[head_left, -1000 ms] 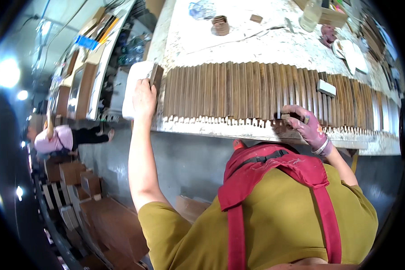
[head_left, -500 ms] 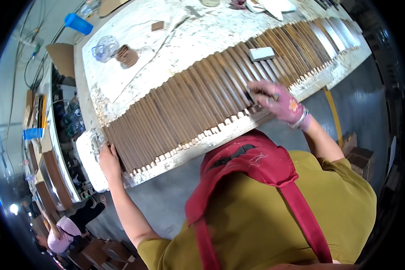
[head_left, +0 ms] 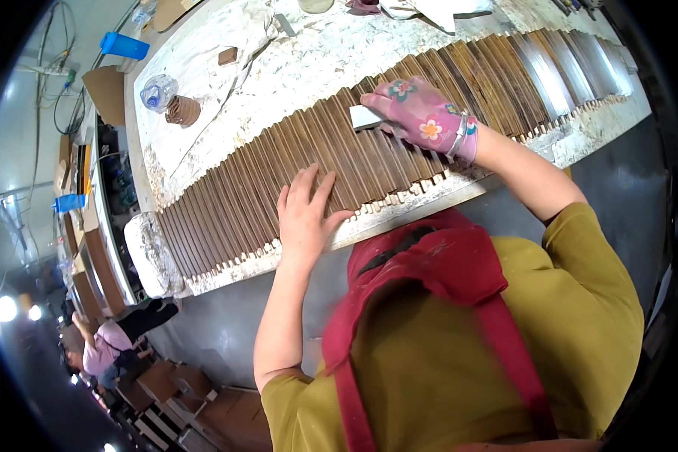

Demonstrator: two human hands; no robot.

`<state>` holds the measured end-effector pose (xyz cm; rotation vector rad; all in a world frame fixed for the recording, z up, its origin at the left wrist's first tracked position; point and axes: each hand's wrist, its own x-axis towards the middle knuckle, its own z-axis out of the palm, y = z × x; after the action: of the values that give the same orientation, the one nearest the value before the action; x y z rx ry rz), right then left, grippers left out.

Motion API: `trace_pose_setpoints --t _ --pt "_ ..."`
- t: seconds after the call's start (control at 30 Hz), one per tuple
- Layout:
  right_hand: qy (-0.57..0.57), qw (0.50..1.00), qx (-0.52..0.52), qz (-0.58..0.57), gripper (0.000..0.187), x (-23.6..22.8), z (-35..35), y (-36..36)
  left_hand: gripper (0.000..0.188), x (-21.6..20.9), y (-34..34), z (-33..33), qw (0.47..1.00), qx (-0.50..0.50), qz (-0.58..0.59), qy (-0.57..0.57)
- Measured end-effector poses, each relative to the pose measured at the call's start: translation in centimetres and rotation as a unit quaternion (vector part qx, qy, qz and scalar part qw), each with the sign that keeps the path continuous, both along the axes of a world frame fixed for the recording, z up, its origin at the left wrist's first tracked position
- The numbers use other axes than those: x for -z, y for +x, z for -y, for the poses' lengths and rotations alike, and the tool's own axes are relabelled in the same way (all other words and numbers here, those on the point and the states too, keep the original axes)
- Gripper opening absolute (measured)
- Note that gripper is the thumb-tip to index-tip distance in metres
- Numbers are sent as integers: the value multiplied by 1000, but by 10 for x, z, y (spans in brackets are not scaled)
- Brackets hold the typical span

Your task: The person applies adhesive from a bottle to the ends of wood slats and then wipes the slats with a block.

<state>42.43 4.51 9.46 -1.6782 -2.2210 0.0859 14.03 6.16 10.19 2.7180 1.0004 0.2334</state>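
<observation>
A long row of dark brown wooden strips [head_left: 248, 184] with pale peg-like ends lies side by side across the table. My bare left hand [head_left: 303, 222] rests on the strips near their close ends, fingers spread. My right hand [head_left: 422, 120], in a pink flowered glove, is closed on a pale rectangular block [head_left: 364, 117] and holds it on top of the strips near the middle of the row. The glove hides part of the block.
A white wrapped bundle [head_left: 152, 256] sits at the row's left end. Beyond the strips on the white table [head_left: 196, 90] are a clear plastic bottle [head_left: 158, 93], a brown ribbed stack [head_left: 183, 111] and a small brown block [head_left: 227, 56]. Another person [head_left: 109, 343] is at lower left.
My left hand has moved right from the row's left end onto the strips. My right hand has gone from above the strips to the pale block, taken hold of it and shifted it left.
</observation>
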Motion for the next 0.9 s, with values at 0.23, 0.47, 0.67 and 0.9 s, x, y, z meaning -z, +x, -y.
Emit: trace_pose_setpoints --t 0.23,0.47,0.67,0.9 --pt "-33 945 29 -323 44 -24 -1 48 69 -17 15 0 998 -16 -66 2" --pt "-88 840 92 -528 50 -3 43 73 82 -14 57 3 997 34 -65 10" --pt "-113 779 165 -594 52 8 69 73 57 -5 53 -5 999 36 -17 -13" --pt "-99 775 160 -603 49 3 74 70 78 -11 64 20 998 22 -55 4"
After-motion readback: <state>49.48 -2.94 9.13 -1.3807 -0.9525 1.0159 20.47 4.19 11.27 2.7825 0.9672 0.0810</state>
